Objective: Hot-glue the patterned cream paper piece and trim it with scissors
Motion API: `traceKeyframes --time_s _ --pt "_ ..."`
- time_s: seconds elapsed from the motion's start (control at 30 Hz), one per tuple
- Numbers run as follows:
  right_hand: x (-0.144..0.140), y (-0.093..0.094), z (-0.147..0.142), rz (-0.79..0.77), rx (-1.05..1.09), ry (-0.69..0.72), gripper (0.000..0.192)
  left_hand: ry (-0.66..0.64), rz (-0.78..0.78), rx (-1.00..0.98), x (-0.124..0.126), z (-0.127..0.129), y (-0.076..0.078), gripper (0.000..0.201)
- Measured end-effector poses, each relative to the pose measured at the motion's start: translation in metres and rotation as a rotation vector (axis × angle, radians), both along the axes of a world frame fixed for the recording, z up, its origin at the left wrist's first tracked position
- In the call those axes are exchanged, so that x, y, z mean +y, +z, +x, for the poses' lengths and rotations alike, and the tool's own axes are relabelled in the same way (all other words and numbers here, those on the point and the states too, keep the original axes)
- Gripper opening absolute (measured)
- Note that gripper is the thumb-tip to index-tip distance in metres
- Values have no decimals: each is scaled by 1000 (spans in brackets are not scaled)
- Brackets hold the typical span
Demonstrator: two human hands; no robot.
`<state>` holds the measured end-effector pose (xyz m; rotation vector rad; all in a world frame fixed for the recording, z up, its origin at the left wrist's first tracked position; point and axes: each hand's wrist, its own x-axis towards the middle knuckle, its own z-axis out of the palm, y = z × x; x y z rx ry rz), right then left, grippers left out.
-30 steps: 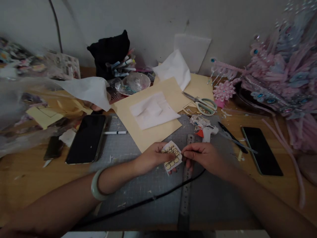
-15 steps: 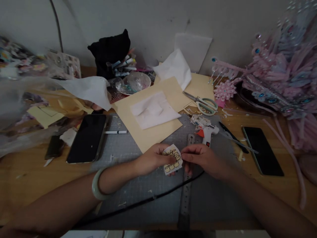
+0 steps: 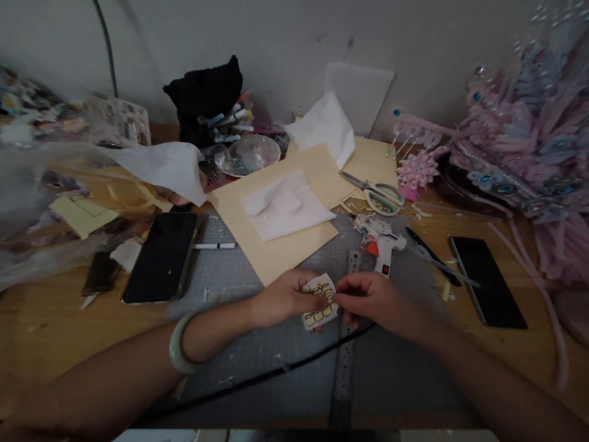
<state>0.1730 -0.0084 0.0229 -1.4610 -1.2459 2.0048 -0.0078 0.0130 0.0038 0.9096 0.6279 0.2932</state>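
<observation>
A small white-edged piece [image 3: 321,314] with yellow patches and black looping lines is held over the cutting mat [image 3: 221,362]. My left hand [image 3: 288,299] grips it, thumb on its face and fingers underneath. At its right edge, my right hand [image 3: 368,298] pinches with thumb and forefinger; the other fingers curl below. A steel ruler [image 3: 343,374] lies under and in front of my right hand. Beyond that hand rests a white glue gun [image 3: 385,252]. A black cable [image 3: 285,368] crosses the mat below both hands.
Cream card sheets [image 3: 257,245] bear a folded white cloth [image 3: 285,215]. Scissors [image 3: 380,193] and a black craft knife [image 3: 432,258] lie to the right. Phones sit left [image 3: 161,258] and right [image 3: 488,282]. Pink beaded ornaments [image 3: 510,141] crowd the right; plastic wrapping [image 3: 27,178] covers the left.
Both hands and the patterned piece have shifted very slightly downward in view. My left thumb and right fingertips stay on the piece.
</observation>
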Motion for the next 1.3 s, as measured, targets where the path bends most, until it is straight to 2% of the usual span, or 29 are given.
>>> traceKeyframes --time_s 0.2,0.37,0.8,1.3 --pt "-1 -1 -3 23 -12 -47 16 130 65 38 0 2 -3 25" --pt "9 1 4 26 11 -76 25 156 -9 26 1 1 0 26" --pt "5 0 2 -68 113 -13 27 89 76 14 0 1 -2 25" --pt "6 -1 7 -52 91 82 26 1 169 94 0 -1 1 26"
